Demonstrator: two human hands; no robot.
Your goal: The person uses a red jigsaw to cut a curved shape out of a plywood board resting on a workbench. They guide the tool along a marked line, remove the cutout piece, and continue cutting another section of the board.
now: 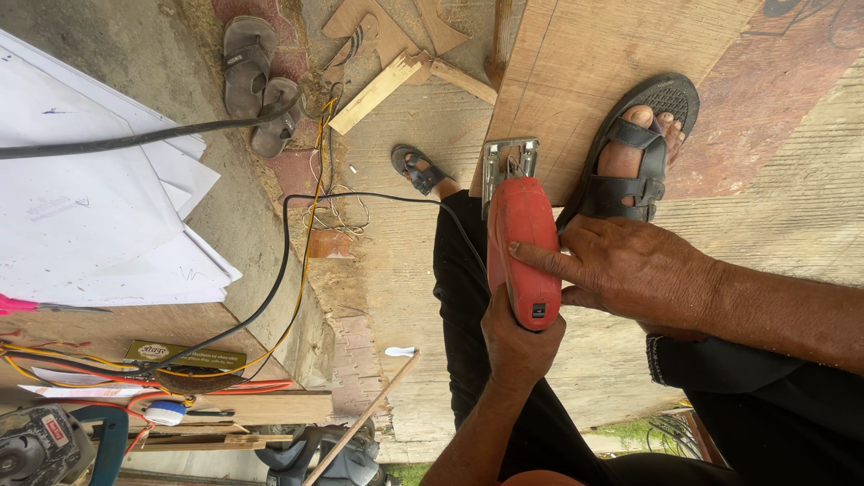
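- Here, in the middle of the frame, a red plastic jigsaw with a bare metal base plate (520, 236) sits at the near edge of a pale brown plywood sheet (576, 81), which fills the upper middle and upper right.
- The left hand (515, 346) is wrapped shut around the saw's rear grip from below; the right hand (630, 270) lies pressed against its right flank, fingers closed on the body and the forefinger stretched along the red shell.
- A foot in a black strapped sandal (634, 153) stands on the sheet just right of the saw's front. That closeness looks like the main hazard: if the tool jumped or veered right, toes lie near its path.
- The black power cord (297, 261) runs left from the saw across the dark trouser leg (463, 297); I judge it could snag or drag the tool off line.
- The sheet seems held only by the foot, so it might shift or chatter.
- Offcuts of light timber (382, 85) and a pair of grey slippers (256, 81) lie upper left, a trip risk.
- No open container shows; a flat green-and-yellow packet (184, 355) lies shut at lower left, contents hidden, under tangled yellow and red wires (54, 364).
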